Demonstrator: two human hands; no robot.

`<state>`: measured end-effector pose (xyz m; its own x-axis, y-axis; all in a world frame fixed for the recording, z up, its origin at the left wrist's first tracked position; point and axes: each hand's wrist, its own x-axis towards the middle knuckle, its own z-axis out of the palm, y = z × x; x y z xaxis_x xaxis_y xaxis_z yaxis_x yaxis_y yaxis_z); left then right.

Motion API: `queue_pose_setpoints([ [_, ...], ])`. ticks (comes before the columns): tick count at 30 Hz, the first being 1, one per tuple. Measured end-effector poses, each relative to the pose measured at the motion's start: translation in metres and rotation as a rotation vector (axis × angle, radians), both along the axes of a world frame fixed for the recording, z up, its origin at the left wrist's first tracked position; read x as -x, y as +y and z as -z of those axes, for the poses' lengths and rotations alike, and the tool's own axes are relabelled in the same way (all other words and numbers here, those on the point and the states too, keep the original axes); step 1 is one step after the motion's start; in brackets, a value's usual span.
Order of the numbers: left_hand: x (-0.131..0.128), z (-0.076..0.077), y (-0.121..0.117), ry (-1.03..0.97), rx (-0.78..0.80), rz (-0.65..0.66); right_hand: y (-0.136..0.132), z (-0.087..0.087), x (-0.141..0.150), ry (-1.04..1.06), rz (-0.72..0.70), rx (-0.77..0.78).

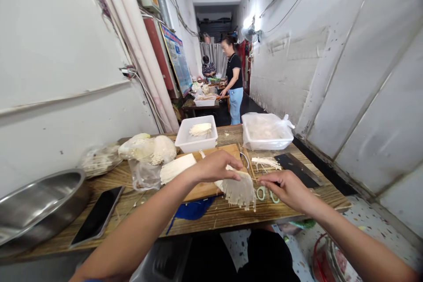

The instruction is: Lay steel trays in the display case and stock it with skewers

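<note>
- Pinching a thin stick [254, 179] between closed fingertips, the right hand [282, 186] in the head view sits just right of the mushroom bunch [240, 190].
- The stick's long axis runs roughly sideways, toward the bunch's upper right edge; whether its tip touches is unclear.
- The left hand [220, 167] is nearer, thumb and fingers closed on the bunch's top; the strands hang fanned toward the counter [228, 219], beside the board [201, 191].
</note>
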<state>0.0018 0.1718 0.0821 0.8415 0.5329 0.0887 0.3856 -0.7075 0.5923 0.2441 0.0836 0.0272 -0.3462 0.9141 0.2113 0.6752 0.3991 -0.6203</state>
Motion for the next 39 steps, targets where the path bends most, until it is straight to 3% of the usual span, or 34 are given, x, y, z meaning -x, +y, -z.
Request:
queue_pose_setpoints([
  [11, -0.015, 0.012, -0.007, 0.083, -0.066, -0.011, -0.006, -0.002, 0.007, 0.006, 0.003, -0.047],
  [15, -0.013, 0.01, -0.01, 0.105, -0.021, 0.007, -0.007, -0.002, 0.008, -0.053, -0.004, -0.039],
  [22, -0.015, 0.007, -0.014, 0.062, -0.147, 0.002, -0.007, -0.008, 0.006, -0.039, -0.017, -0.039],
  [28, 0.0, 0.005, -0.013, 0.064, -0.039, -0.084, -0.02, -0.001, -0.014, -0.189, 0.023, -0.221],
  [32, 0.009, 0.001, -0.018, 0.084, 0.027, -0.075, -0.03, -0.002, -0.019, -0.192, -0.022, -0.331],
  [39, 0.013, -0.004, -0.033, 0.079, 0.045, -0.112, -0.039, -0.015, -0.008, -0.162, -0.049, -0.346],
])
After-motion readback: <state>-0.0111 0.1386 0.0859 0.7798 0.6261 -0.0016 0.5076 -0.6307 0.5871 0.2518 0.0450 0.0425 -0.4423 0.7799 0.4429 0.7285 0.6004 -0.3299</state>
